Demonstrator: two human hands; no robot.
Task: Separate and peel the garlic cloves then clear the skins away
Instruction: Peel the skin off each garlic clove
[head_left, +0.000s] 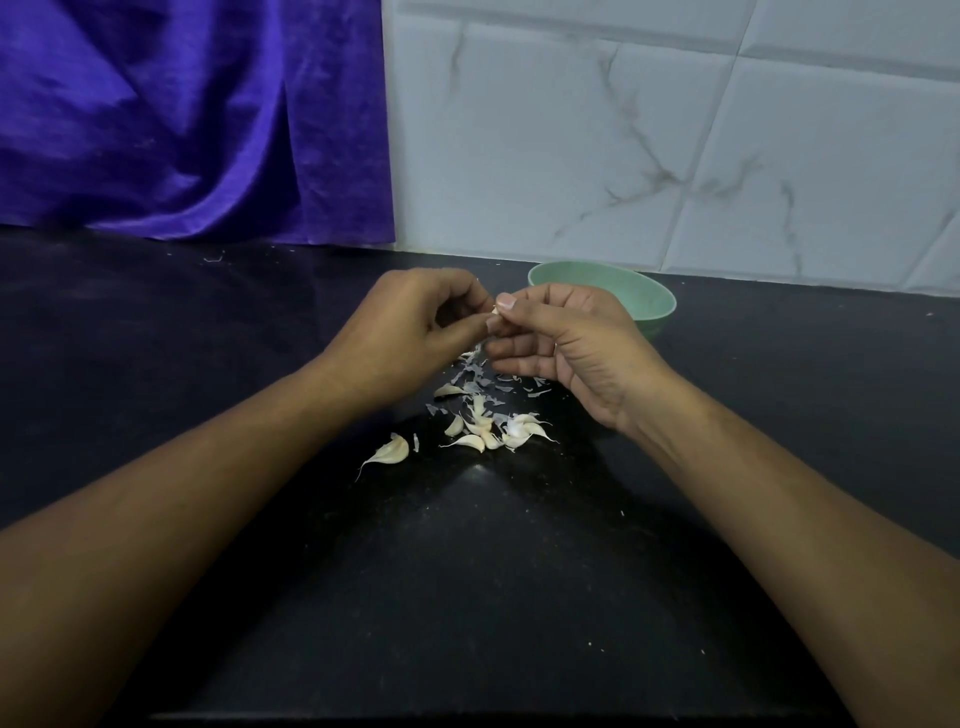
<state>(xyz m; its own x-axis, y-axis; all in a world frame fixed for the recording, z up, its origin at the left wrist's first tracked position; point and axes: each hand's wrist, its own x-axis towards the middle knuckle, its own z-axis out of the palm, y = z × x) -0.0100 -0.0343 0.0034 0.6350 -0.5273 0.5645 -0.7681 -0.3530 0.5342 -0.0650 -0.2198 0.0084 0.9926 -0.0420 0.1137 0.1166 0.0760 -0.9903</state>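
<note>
Black and faintly speckled, the surface (519, 597) carries everything we see. Above it the left hand (410, 325) and the right hand (566, 343) meet fingertip to fingertip, both pinching one small garlic clove (495, 310) between thumb and fingers. Only a pale sliver of it shows, so we cannot tell how much skin it has on. Directly below the hands, thin skins (475, 376) lie scattered on the surface. Nearer to us sits a loose heap of unpeeled cloves (498, 431), and a single clove (392, 451) lies apart to its left. A green bowl (649, 306) stands just behind the right hand, partly hidden by it; we cannot see inside. A purple cloth (182, 119) hangs at the back left, beside a white marbled tile wall (675, 130).
</note>
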